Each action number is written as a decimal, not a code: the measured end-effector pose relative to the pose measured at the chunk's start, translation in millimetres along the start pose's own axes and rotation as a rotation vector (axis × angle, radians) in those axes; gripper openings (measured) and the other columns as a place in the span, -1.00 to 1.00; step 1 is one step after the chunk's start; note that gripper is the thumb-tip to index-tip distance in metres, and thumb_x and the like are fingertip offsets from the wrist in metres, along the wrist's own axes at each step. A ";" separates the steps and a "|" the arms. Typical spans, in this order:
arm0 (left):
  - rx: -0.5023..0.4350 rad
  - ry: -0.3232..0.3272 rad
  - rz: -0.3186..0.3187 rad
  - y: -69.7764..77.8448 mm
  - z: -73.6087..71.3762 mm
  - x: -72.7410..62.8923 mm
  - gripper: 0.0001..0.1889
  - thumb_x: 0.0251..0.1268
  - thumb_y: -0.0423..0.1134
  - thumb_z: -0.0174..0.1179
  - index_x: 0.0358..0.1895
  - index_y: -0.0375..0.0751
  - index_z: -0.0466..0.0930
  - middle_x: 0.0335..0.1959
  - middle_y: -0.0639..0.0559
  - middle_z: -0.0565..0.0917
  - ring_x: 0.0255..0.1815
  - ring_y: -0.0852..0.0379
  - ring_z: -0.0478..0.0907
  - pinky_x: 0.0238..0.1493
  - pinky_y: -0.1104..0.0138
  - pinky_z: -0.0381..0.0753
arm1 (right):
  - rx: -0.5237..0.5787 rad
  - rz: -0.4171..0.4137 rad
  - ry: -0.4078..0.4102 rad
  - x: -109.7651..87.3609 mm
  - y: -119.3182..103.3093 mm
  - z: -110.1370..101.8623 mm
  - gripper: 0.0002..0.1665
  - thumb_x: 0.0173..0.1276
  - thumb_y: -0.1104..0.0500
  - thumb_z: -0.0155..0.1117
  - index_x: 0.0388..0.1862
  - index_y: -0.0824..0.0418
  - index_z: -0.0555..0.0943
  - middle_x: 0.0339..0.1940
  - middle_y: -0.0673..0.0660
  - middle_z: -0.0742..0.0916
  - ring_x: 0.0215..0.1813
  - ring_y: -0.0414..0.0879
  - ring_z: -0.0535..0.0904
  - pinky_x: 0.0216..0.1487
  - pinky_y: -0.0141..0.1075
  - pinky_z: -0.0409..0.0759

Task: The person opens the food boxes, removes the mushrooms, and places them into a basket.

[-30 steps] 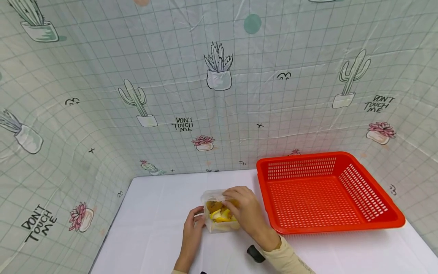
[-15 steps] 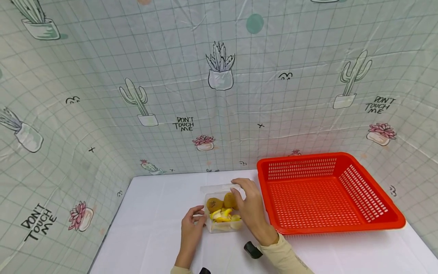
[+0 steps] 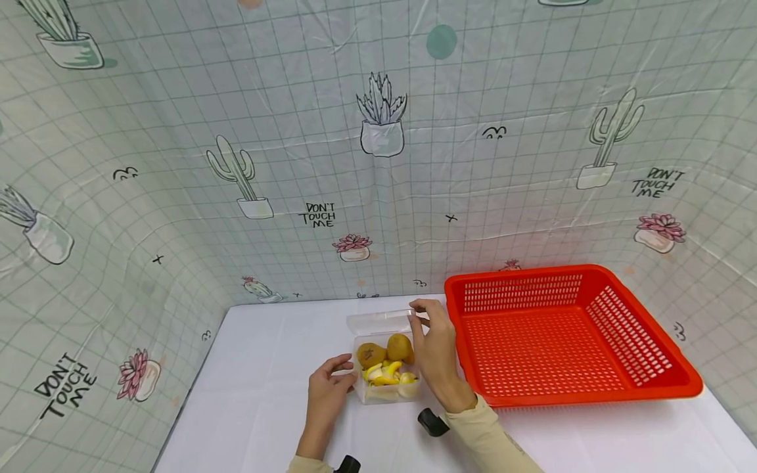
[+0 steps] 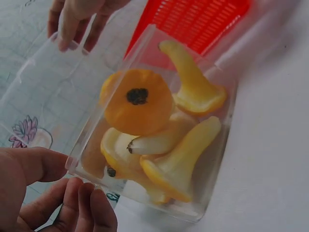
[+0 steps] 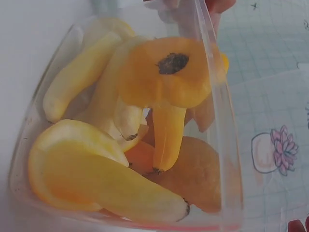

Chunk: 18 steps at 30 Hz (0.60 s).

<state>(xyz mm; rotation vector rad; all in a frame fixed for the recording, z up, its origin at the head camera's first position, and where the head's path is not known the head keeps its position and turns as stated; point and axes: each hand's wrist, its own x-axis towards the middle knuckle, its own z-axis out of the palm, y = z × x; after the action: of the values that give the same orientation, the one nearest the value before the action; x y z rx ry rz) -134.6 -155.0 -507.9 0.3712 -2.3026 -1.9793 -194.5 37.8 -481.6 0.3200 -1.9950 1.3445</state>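
A clear plastic box (image 3: 387, 395) stands on the white table with its clear lid (image 3: 375, 322) swung up at the back. Inside lie several yellow and cream mushroom-shaped pieces (image 3: 386, 373) with dark stem ends, beside two brownish-yellow round pieces (image 3: 370, 355). My right hand (image 3: 436, 348) pinches the lid near its right corner between thumb and fingertips. At the left side of the box, my left hand (image 3: 327, 395) touches the wall with relaxed fingers. In the left wrist view its fingertips lie right at the rim corner. The right wrist view looks through the box wall at the pieces.
A red perforated basket (image 3: 532, 355) stands close to the right of the box. Behind the table hangs a grid-patterned cloth (image 3: 296, 131) printed with cacti. Black wrist cameras (image 3: 434, 422) show by both forearms.
My right hand has moved back and up with the lid, which has swung from over the box to raised, baring its contents. My left hand has shifted slightly left, still by the box.
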 end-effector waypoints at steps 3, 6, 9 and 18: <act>0.009 -0.015 -0.013 -0.2 -0.8 1.1 -0.59 0.29 -0.48 0.31 0.20 -0.52 0.64 -0.02 -0.26 0.69 -0.25 0.14 0.70 -0.30 0.48 0.69 | -0.006 0.031 0.007 2.1 -0.1 1.0 -0.81 0.36 0.52 0.38 -0.10 0.36 0.64 -0.14 0.25 0.73 -0.08 0.14 0.70 -0.09 0.00 0.83; 0.008 -0.024 -0.024 0.2 -1.4 1.7 -0.59 0.29 -0.48 0.30 0.20 -0.52 0.64 -0.01 -0.25 0.69 -0.26 0.15 0.69 -0.30 0.48 0.69 | -0.013 0.038 0.011 5.0 1.0 2.3 -0.83 0.35 0.51 0.40 -0.14 0.36 0.65 -0.17 0.26 0.73 -0.10 0.14 0.71 -0.11 0.00 0.83; 0.004 -0.030 -0.029 1.6 -2.0 2.1 -0.60 0.29 -0.48 0.30 0.19 -0.52 0.65 -0.01 -0.24 0.70 -0.26 0.16 0.68 -0.29 0.48 0.69 | -0.008 0.032 0.022 8.7 2.7 3.7 -0.84 0.34 0.51 0.42 -0.16 0.37 0.68 -0.19 0.26 0.74 -0.13 0.15 0.72 -0.13 0.00 0.83; 0.013 -0.034 -0.040 6.9 -3.5 1.0 -0.61 0.27 -0.49 0.32 0.16 -0.53 0.67 -0.08 -0.19 0.72 -0.29 0.17 0.67 -0.29 0.48 0.70 | -0.001 0.078 -0.006 11.3 5.8 5.3 -0.70 0.34 0.57 0.36 0.01 0.39 0.72 -0.11 0.30 0.74 -0.08 0.18 0.72 -0.10 0.06 0.81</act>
<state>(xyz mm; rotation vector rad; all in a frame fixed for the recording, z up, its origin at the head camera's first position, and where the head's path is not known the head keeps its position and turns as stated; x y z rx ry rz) -135.6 -157.7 -500.7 0.3906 -2.3476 -2.0049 -208.1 37.5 -479.4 0.2483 -2.0315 1.3927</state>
